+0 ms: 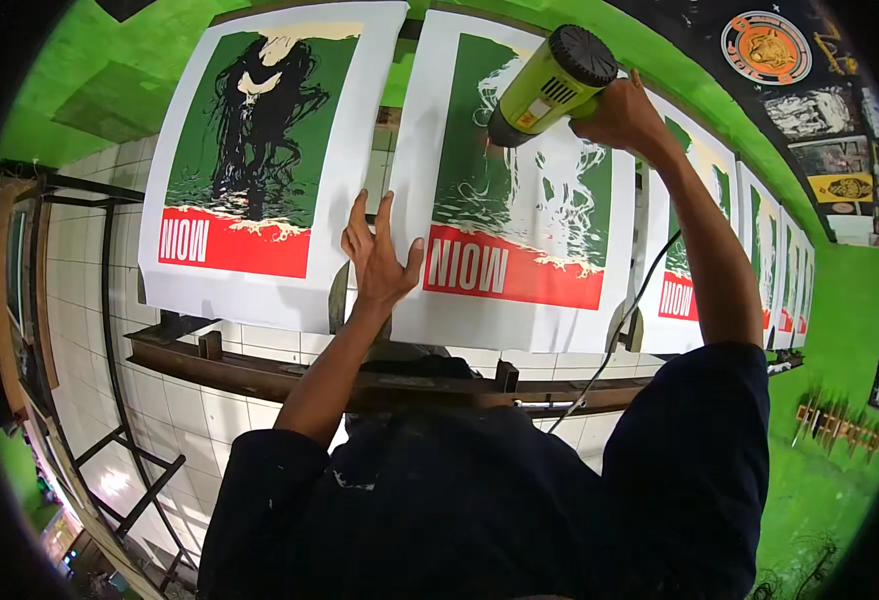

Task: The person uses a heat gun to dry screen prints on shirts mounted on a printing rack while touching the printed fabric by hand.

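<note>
Clamped as it was around the grip of a lime-green, barrel-shaped heat gun with a ribbed black rear cap, the right hand hid most of that handle. Its fingertips were mostly out of sight behind the tool. Lower and to the left, the left hand had its fingers apart and gripped nothing; whether it touched the white sheet printed in green and red at that sheet's left margin, I cannot tell. The heat gun lay directly in the right hand, above and to the right of the left one, its dark nozzle angled down toward the sheet. The gun covered part of the pale figure there, and the gap beneath the nozzle was hard to judge. A thin black cord ran down past the sheet's right edge and vanished behind the dark navy sleeve and shirt. Just left of the left hand lay a similar white sheet bearing a black figure. Farther right, more printed white sheets overlapped, the last ones too narrow to make out. Nearer the body, a brown metal rail was partly blocked by the torso.
</note>
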A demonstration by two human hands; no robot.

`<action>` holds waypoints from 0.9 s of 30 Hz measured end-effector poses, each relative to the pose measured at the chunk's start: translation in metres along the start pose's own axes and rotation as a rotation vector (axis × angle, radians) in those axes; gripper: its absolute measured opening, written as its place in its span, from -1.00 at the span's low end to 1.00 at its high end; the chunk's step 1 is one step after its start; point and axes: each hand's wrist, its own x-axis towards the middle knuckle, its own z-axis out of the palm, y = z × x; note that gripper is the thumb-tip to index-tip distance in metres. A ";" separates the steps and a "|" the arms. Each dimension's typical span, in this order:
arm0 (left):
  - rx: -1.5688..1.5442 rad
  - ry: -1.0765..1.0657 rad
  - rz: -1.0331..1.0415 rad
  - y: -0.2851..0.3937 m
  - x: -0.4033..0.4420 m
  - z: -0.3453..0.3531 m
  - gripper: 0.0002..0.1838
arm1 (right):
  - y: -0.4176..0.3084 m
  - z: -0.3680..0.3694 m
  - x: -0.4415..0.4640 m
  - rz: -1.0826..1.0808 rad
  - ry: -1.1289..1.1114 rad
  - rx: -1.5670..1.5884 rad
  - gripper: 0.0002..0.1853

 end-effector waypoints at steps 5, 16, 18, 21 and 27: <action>0.001 -0.003 0.023 0.002 -0.002 -0.003 -0.20 | -0.003 0.003 -0.018 -0.015 0.005 0.011 -0.54; -0.023 0.029 0.011 0.011 0.001 -0.018 -0.19 | -0.028 0.002 -0.049 -0.061 0.042 0.053 -0.57; -0.032 0.043 0.013 0.014 0.000 -0.018 -0.19 | -0.032 0.000 -0.053 -0.035 0.047 0.037 -0.58; -0.038 0.051 0.021 0.017 0.000 -0.022 -0.20 | -0.036 0.003 -0.065 -0.075 0.023 0.020 -0.59; -0.095 0.045 0.017 0.022 -0.003 -0.018 -0.22 | -0.037 0.010 -0.082 -0.130 0.166 0.010 -0.59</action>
